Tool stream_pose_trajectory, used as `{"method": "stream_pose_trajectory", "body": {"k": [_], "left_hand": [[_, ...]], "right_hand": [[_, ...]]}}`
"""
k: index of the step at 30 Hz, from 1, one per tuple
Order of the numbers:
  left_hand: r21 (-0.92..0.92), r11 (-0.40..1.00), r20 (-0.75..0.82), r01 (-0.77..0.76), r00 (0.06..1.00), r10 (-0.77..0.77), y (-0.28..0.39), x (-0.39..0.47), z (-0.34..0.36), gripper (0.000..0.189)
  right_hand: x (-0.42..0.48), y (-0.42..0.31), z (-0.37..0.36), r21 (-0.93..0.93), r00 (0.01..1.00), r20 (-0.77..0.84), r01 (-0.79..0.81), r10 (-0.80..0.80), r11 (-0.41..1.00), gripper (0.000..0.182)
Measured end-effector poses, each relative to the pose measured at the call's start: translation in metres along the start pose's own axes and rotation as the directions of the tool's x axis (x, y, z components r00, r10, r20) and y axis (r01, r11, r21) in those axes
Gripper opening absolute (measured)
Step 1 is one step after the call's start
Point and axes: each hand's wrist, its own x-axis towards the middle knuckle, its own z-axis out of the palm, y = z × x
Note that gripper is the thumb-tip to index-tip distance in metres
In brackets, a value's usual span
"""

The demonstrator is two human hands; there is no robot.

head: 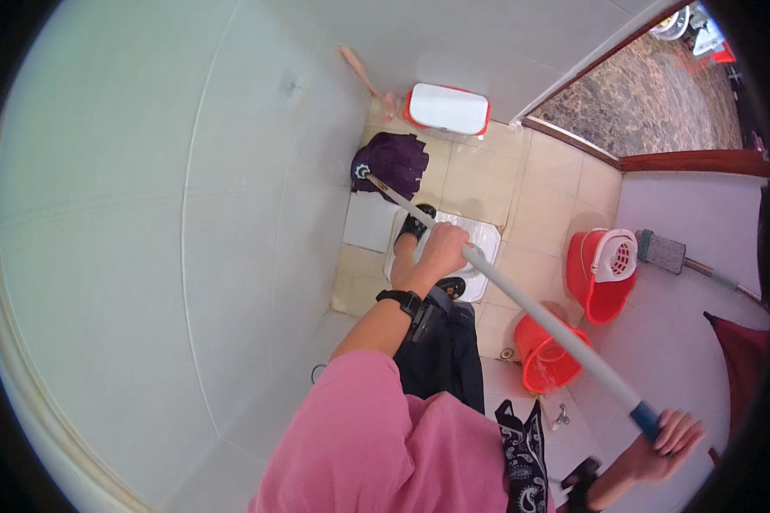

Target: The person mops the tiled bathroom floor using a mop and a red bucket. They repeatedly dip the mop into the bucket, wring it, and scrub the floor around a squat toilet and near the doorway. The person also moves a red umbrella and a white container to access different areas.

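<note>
My left hand (446,249) is wrapped around the middle of a long white mop pole (539,312), in front of my legs. At lower right my right hand (677,442) grips the blue end (645,420) of the same pole. The pole slants down to a dark purple mop head (394,163), which rests on the tiled floor against the left wall. Under the pole lies a white squat toilet pan (481,237), partly hidden by my left hand and feet. One of my black sandals (417,221) is beside the pole.
A white-lidded red box (449,109) stands at the far wall near a pinkish brush (359,70). To the right are a red mop bucket (593,276), a red pail (548,359) below a tap (561,417), and a flat mop (664,252). A doorway (622,96) opens at upper right.
</note>
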Motion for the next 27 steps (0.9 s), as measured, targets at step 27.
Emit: {"method": "stream_pose_trajectory", "body": {"k": [27], "left_hand": [[-0.084,0.976,0.173,-0.203,0.961,0.214,0.107,-0.043,0.121,0.025]], "right_hand": [[0.04,-0.085,-0.106,-0.04,0.977,0.181,0.122,-0.113,0.992,0.021]]}}
